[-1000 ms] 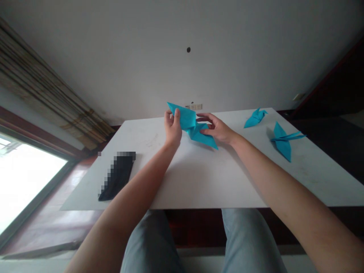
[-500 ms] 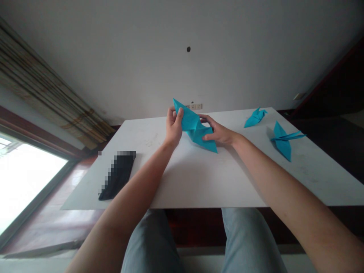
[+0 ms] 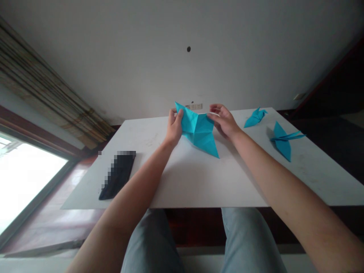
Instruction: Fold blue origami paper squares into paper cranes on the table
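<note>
A creased sheet of blue origami paper [image 3: 200,131], partly unfolded, is held up over the table. My left hand [image 3: 174,127] pinches its left side, thumb in front and fingers behind. At the paper's upper right corner is my right hand [image 3: 225,120], with its fingers apart. Its thumb side is against or very near the edge; I cannot tell whether it touches. The lower right point of the sheet hangs free, and fold lines cross its middle.
On the right of the white table [image 3: 182,185] lie a folded blue paper crane [image 3: 256,117] and a blue folded paper piece with long narrow points [image 3: 283,142]. A dark flat object [image 3: 121,176], partly pixelated, lies at the left. Behind the table stands a wall with sockets [image 3: 196,107].
The paper has opened out wider, showing more of its creased middle. My right hand has left its lower right part and moved up to the upper right corner. My left hand keeps its grip.
</note>
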Demonstrator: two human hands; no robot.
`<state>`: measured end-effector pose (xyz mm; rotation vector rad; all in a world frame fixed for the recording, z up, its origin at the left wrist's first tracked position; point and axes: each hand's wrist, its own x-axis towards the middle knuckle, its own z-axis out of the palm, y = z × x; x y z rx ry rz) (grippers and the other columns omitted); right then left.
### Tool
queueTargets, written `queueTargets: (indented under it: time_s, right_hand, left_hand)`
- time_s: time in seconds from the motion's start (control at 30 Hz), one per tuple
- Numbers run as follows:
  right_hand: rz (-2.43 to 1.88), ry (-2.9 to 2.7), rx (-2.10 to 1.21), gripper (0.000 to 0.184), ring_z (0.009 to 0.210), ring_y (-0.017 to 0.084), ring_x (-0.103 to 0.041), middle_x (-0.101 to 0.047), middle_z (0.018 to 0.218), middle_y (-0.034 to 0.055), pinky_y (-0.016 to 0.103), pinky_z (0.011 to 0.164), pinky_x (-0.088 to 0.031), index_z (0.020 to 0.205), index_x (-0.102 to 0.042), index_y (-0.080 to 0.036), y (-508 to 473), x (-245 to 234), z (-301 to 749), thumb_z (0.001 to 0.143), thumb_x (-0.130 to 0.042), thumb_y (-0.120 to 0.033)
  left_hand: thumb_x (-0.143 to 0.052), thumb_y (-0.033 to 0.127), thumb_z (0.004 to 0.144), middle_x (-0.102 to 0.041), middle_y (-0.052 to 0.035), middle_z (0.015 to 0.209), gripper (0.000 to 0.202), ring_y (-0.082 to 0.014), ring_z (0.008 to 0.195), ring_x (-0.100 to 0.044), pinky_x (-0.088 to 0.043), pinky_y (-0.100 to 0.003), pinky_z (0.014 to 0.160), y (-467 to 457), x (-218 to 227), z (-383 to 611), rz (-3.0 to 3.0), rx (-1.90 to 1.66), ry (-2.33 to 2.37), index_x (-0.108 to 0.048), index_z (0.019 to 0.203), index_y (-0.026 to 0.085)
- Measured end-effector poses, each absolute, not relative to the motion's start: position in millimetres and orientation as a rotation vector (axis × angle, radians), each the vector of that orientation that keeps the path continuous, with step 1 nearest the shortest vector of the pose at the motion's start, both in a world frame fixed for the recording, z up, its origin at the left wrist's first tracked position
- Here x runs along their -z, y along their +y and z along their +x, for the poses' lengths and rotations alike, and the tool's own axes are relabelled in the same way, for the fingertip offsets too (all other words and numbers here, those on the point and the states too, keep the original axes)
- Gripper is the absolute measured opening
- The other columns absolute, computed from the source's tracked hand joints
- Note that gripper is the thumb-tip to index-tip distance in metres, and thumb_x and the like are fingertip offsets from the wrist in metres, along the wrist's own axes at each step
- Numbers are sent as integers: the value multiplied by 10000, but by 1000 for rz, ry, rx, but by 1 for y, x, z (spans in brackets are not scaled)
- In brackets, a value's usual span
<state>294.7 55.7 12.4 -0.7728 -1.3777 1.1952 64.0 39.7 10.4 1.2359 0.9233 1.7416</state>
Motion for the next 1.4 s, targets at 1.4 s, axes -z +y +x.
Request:
queueTargets:
  time_s: [1.4]
  right_hand:
    - [-922, -1448, -1248, 1145, 1336, 379, -762, -795, 1453, 67, 662, 1129, -660, 1674, -509, -428, 49, -9, 301, 683, -1077, -506]
  left_hand:
    - [-1012, 590, 814, -830, -45, 1042, 580, -210, 930, -803, -656, -302, 791, 68, 8, 23, 1306, -1669, 1162, -593, 1049, 264]
